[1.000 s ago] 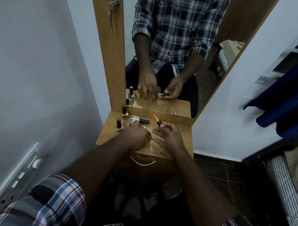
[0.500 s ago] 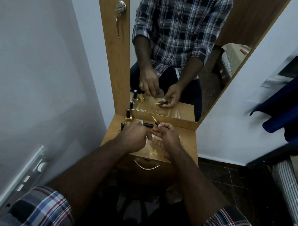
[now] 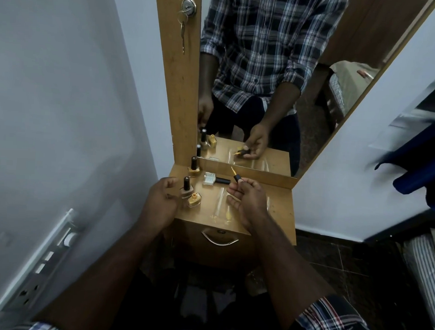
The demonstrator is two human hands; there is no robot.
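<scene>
My right hand (image 3: 248, 199) pinches a black nail polish cap (image 3: 237, 178) whose yellow-tipped brush points up and away. An open yellow polish bottle (image 3: 194, 200) stands uncapped on the wooden dresser top (image 3: 279, 204). My left hand (image 3: 162, 200) hovers just left of that bottle with fingers loosely curled, holding nothing. Right behind the yellow bottle stands a beige bottle (image 3: 186, 188) with a black cap. A clear bottle (image 3: 212, 179) lies on its side in the middle, and another yellow bottle (image 3: 193, 167) stands at the back left.
A tall mirror (image 3: 263, 80) rises from the dresser's back edge and reflects me and the bottles. A lock with a hanging key (image 3: 184, 18) sits on the mirror's wooden frame. A drawer handle (image 3: 218, 240) is below. White walls close in left and right; a switch panel (image 3: 48, 255) is at the left.
My left hand has let go of the open yellow bottle, leaving it standing on the dresser top, and has drawn back to the left. My right hand still holds the brush cap.
</scene>
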